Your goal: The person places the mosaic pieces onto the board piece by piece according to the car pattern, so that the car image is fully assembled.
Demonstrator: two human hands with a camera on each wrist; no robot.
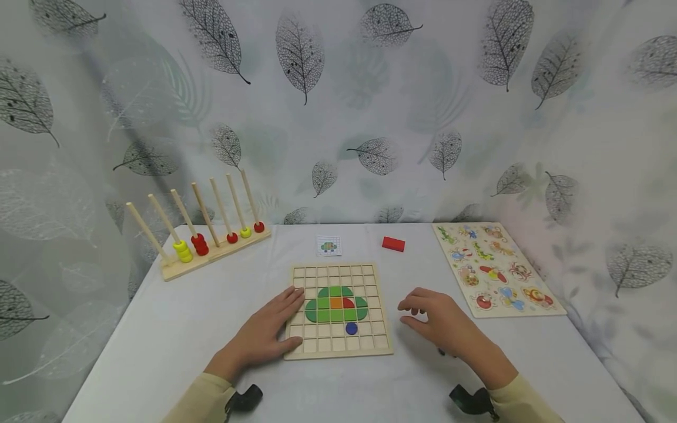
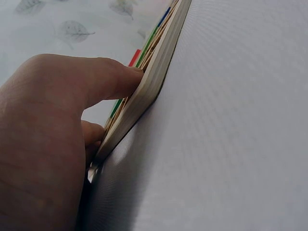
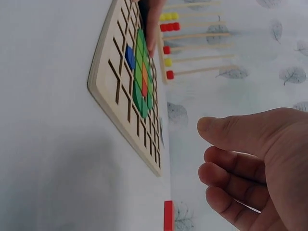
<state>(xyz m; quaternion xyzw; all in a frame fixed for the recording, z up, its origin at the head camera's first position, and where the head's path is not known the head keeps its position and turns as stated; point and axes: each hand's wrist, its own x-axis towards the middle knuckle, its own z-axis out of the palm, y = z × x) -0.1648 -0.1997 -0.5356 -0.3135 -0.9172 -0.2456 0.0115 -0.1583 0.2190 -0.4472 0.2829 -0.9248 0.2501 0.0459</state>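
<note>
Tabletop [image 1: 174, 329]: white cloth cover, smooth.
Backdrop [image 1: 370, 106]: pale curtain printed with grey leaves, draped round three sides.
Grid board [image 1: 317, 346]: front centre, flat, bearing a green tile figure [image 1: 335, 304].
Left hand [image 1: 264, 335]: flat, fingers straight, pressing the board's left edge.
Right hand [image 1: 439, 320]: loosely curled, holding nothing, just right of the board.
Bead rack [image 1: 211, 247]: back left.
Animal puzzle [image 1: 494, 270]: right.
Red block [image 1: 394, 244]: behind the board.
</note>
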